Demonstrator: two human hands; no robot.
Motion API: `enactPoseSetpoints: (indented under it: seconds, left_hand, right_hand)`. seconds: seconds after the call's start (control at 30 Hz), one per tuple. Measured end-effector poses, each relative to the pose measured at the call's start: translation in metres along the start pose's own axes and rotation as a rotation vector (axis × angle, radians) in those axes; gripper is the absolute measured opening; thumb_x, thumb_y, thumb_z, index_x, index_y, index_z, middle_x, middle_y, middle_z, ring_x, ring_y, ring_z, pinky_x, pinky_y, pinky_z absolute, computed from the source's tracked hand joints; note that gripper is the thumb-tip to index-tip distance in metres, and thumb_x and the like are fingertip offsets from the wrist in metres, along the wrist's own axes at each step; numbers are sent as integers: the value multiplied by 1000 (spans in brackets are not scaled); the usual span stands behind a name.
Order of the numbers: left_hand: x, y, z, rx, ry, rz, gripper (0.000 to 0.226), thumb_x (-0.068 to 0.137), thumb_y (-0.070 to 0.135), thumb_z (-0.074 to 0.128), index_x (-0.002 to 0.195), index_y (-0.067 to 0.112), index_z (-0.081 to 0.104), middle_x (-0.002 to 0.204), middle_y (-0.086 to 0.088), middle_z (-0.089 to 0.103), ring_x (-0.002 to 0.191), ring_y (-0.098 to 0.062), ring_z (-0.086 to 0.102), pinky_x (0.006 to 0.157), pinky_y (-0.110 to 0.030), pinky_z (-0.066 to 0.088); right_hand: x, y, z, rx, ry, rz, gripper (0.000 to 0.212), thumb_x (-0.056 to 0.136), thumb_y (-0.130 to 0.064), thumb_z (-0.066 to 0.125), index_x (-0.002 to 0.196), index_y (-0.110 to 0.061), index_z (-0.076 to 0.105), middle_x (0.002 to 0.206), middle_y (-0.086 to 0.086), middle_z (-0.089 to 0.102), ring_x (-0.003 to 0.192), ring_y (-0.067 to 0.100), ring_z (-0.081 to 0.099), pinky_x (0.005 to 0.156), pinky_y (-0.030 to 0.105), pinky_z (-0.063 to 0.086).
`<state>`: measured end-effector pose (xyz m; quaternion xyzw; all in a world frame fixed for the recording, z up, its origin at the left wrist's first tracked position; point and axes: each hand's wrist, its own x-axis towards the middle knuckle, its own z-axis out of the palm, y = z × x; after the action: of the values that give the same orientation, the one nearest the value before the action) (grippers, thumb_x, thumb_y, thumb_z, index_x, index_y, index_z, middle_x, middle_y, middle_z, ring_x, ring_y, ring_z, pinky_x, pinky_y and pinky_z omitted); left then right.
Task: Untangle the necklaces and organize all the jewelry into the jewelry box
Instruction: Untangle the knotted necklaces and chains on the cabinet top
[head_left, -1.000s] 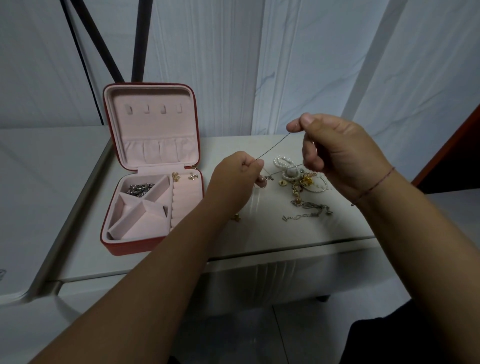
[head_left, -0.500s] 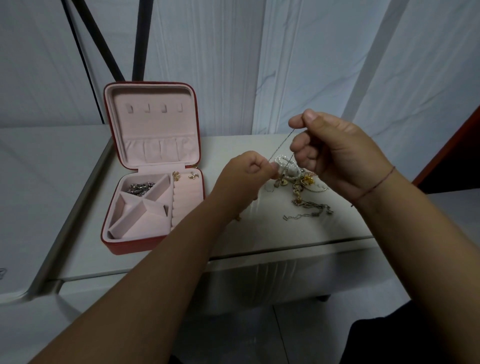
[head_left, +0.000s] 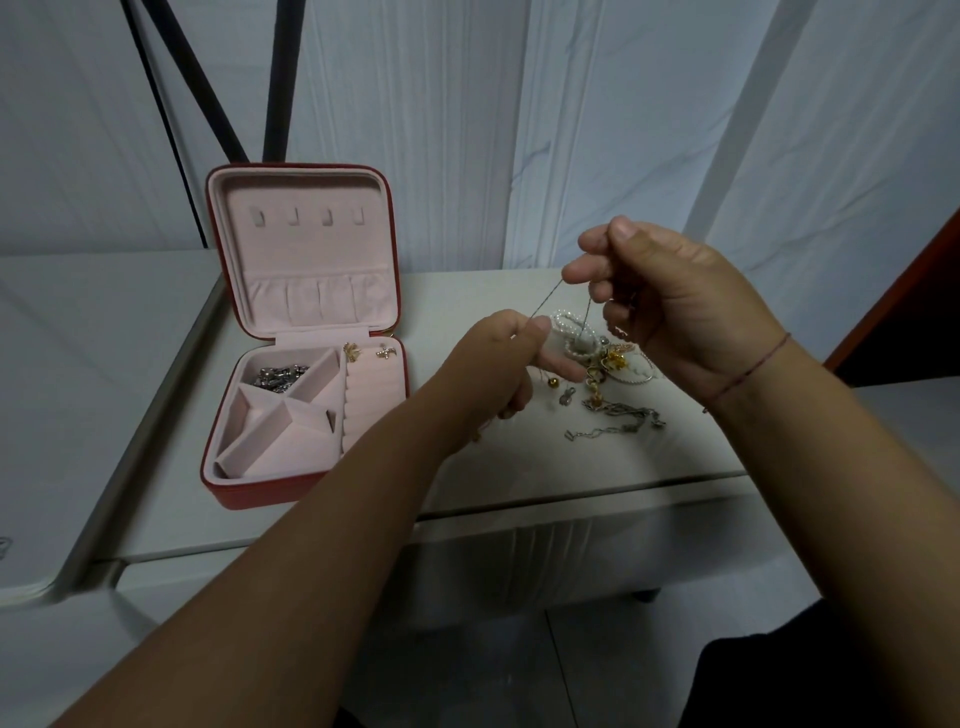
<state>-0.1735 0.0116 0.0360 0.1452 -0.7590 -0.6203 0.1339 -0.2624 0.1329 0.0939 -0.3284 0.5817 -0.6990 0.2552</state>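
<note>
A thin silver necklace chain (head_left: 545, 300) is stretched above the table between both hands. My left hand (head_left: 498, 364) pinches its lower end, and my right hand (head_left: 670, 312) pinches the upper part, from which a second strand hangs down. Under the hands lies a tangled pile of jewelry (head_left: 602, 364) with pearl pieces, gold bits and a silver chain (head_left: 618, 423). The red jewelry box (head_left: 249, 491) stands open to the left, pink inside. Its back compartment holds a silver chain (head_left: 278, 375), and two small gold earrings (head_left: 369, 352) sit at the top of the ring rolls.
The white table's front edge (head_left: 571, 499) runs just below the jewelry pile. A second white surface (head_left: 78, 389) adjoins on the left. Black stand legs (head_left: 218, 104) rise behind the box in front of a white curtain.
My right hand has lifted slightly and drawn nearer to the left hand, so the chain between them is shorter and steeper. The left hand has shifted right, toward the pile.
</note>
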Motion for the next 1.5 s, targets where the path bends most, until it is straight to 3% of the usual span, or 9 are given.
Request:
enactPoseSetpoints:
  seconds: [0.1,0.23,0.4,0.53,0.67,0.73,1.0,1.3,1.5]
  left_hand:
    - [0,1,1,-23,-64,-62,29,105,31,26,100,9,45,82,-4,74,34,-7,36,38,-18,31]
    - [-2,3,2,-10,-102,-60,29,103,36,29,86,18,45,82,-4,75,36,-10,36,40,-21,30]
    - [-5,5,2,-11,-115,-63,36,101,43,31,88,14,48,84,-10,74,41,-13,34,40,-22,28]
    - [-5,4,2,24,-152,-53,35,98,46,37,94,15,53,79,-6,73,41,-9,35,41,-21,30]
    - [-4,0,1,71,-151,-47,18,91,26,61,95,9,61,72,-1,70,44,-7,39,42,-19,33]
    - [-3,-2,1,78,-151,-47,9,89,15,63,96,10,62,67,2,69,44,-6,42,41,-17,35]
    - [-2,-2,1,97,-58,3,21,95,13,52,112,11,64,54,5,56,41,-3,38,39,-14,32]
    - [0,-5,-1,95,57,32,20,96,16,51,104,5,65,40,10,49,35,0,40,39,-10,31]
    - [0,-3,-2,83,116,38,21,96,16,48,93,8,66,45,4,49,35,-1,37,38,-10,30]
  right_hand:
    - [0,1,-1,-14,23,-12,21,97,-25,49,88,-17,67,80,-2,73,68,5,55,61,18,38]
    - [2,2,-3,-14,55,-33,21,98,-24,47,93,-19,67,86,-3,74,76,6,60,66,20,40]
    - [4,3,-8,67,117,-31,19,98,-22,48,97,-14,66,92,1,74,56,7,51,58,15,43]
    - [4,3,-12,29,159,-48,20,98,-23,48,99,-15,66,100,3,74,44,5,34,53,18,30]
    - [4,1,-16,-66,225,-86,19,98,-21,49,98,-14,67,100,3,74,42,7,25,51,21,25]
    - [4,0,-18,-91,249,-96,19,97,-21,50,97,-15,67,98,2,74,42,7,25,50,21,26]
    - [3,1,-19,-124,252,-95,19,97,-21,50,96,-17,68,97,1,75,43,7,25,51,20,29]
    - [4,0,-21,-117,263,-101,18,96,-21,51,93,-18,69,97,2,74,44,8,25,52,21,29]
    - [4,1,-23,-127,241,-82,18,96,-22,51,93,-19,69,98,2,74,45,8,25,51,19,29]
